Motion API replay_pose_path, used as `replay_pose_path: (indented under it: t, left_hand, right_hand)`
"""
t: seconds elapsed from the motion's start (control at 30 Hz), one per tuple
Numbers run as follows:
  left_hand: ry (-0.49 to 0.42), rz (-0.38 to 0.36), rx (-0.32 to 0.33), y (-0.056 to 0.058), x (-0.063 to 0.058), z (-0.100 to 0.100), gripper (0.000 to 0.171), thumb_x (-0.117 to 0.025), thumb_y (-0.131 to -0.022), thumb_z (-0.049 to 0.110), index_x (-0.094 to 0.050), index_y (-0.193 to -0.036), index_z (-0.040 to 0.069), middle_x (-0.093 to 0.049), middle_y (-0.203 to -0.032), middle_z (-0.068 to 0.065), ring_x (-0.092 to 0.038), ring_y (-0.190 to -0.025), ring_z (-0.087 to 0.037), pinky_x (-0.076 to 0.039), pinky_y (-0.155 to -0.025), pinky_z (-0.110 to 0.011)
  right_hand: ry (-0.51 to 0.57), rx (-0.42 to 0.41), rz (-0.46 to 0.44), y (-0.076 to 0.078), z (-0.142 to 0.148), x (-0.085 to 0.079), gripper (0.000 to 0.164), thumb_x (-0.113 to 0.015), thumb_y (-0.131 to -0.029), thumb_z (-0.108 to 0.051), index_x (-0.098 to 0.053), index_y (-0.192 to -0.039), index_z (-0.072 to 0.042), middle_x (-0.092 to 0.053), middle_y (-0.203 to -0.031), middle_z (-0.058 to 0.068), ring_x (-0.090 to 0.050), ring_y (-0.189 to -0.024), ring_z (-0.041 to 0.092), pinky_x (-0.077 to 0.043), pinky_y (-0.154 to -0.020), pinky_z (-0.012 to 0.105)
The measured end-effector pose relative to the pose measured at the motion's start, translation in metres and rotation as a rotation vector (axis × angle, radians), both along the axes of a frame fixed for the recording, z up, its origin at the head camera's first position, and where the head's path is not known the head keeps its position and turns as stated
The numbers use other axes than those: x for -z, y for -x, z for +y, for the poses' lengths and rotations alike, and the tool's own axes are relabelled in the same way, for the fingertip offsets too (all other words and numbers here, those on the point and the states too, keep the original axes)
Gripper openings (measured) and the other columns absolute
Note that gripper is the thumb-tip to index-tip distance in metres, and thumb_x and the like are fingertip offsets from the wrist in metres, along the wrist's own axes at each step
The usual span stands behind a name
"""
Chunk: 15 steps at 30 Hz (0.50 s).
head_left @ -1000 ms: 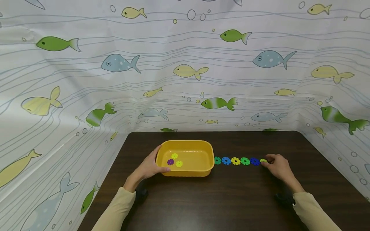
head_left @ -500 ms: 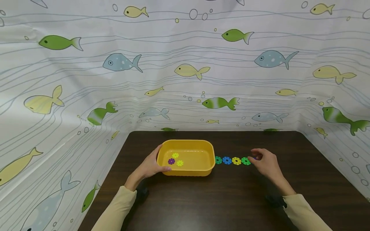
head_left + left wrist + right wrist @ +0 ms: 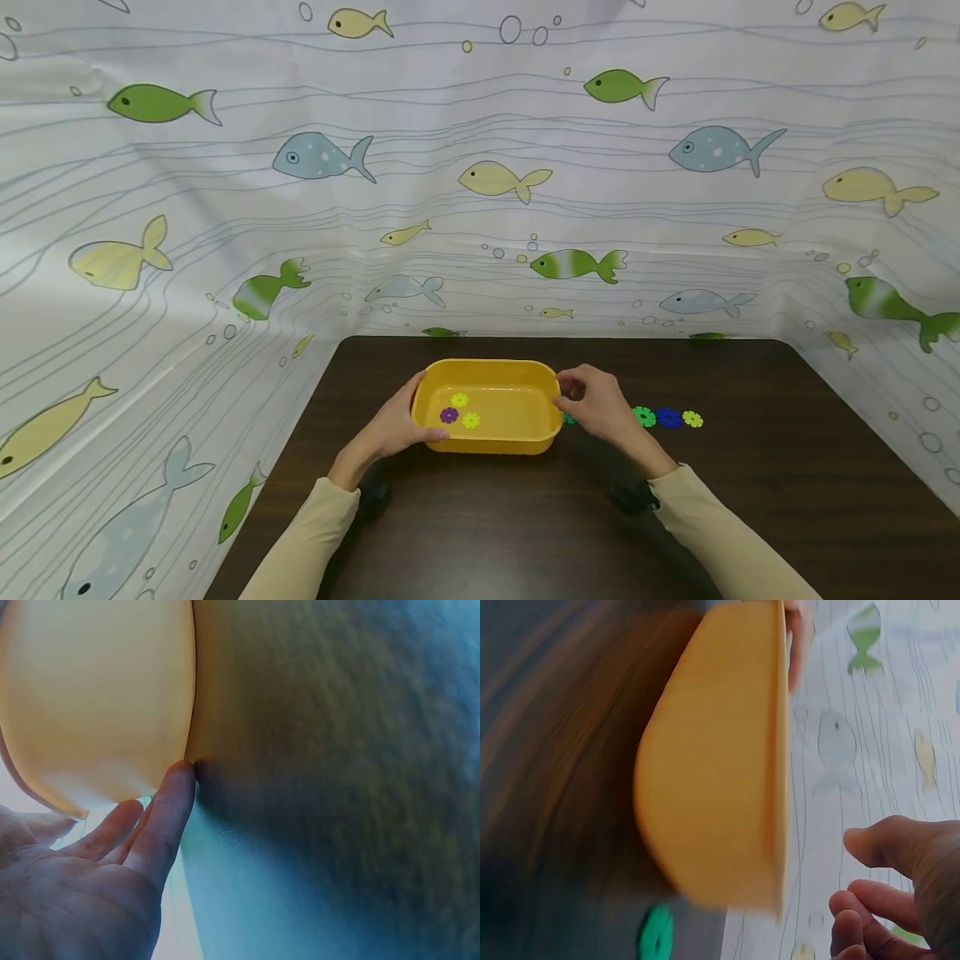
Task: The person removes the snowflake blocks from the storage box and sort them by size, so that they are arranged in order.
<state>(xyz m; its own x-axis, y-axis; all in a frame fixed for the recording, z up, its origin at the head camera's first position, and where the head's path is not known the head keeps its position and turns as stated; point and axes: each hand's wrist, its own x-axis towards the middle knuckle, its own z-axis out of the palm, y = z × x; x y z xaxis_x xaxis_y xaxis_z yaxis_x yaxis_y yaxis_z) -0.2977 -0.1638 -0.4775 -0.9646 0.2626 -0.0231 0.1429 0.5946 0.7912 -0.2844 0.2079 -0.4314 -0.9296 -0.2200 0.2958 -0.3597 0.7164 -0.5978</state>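
My left hand (image 3: 393,423) holds the left end of a yellow plastic tub (image 3: 517,412), thumb at its front rim. In the left wrist view its fingers (image 3: 161,817) rest against the tub's outer wall. Inside the tub lie a purple flower-shaped disc (image 3: 448,415) and two yellow-green ones (image 3: 471,420). My right hand (image 3: 596,408) is over the tub's right end, with nothing between its parted thumb and fingers. Beyond it, a green disc (image 3: 643,417), a dark blue disc (image 3: 669,418) and a yellow-green disc (image 3: 692,418) lie in a row; the hand hides others.
A dark green disc (image 3: 656,934) lies on the table beside the tub, mostly covered in the head view. The dark brown table (image 3: 495,517) meets a white fish-patterned sheet (image 3: 420,192) at its back and sides.
My right hand has let go of the yellow-green disc at the row's right end and moved left over the row to the tub. The left hand stays on the tub.
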Motion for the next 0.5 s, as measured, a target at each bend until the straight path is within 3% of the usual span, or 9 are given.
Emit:
replay_pose_path:
  t: [0.13, 0.27, 0.5]
  left_hand:
    - [-0.005, 0.005, 0.008, 0.001, -0.001, 0.000, 0.120, -0.093, -0.082, 0.043, -0.020, -0.173, 0.013, -0.051, -0.161, -0.017, -0.063, -0.131, -0.030, -0.054, -0.121, -0.055]
    - [-0.009, 0.005, 0.012, 0.000, -0.001, 0.000, 0.120, -0.093, -0.084, 0.040, -0.019, -0.173, 0.011, -0.049, -0.163, -0.018, -0.062, -0.134, -0.032, -0.052, -0.122, -0.055]
    - [0.001, 0.002, -0.004, -0.003, -0.002, 0.000, 0.119, -0.092, -0.085, 0.040, -0.019, -0.174, 0.010, -0.046, -0.167, -0.020, -0.060, -0.138, -0.036, -0.049, -0.124, -0.057]
  right_hand:
    - [-0.044, -0.100, -0.021, 0.009, -0.030, -0.003, 0.032, -0.085, -0.094, -0.014, -0.079, -0.120, 0.003, -0.075, -0.105, 0.014, -0.064, -0.090, 0.022, -0.059, -0.079, 0.029]
    - [-0.100, -0.176, -0.035, 0.014, -0.057, 0.000, 0.033, -0.084, -0.094, -0.014, -0.079, -0.121, 0.003, -0.077, -0.108, 0.016, -0.067, -0.093, 0.025, -0.060, -0.083, 0.037]
    - [-0.142, -0.219, -0.125, 0.024, -0.096, 0.011, 0.034, -0.086, -0.092, -0.014, -0.080, -0.120, 0.003, -0.080, -0.109, 0.014, -0.067, -0.093, 0.022, -0.062, -0.090, 0.042]
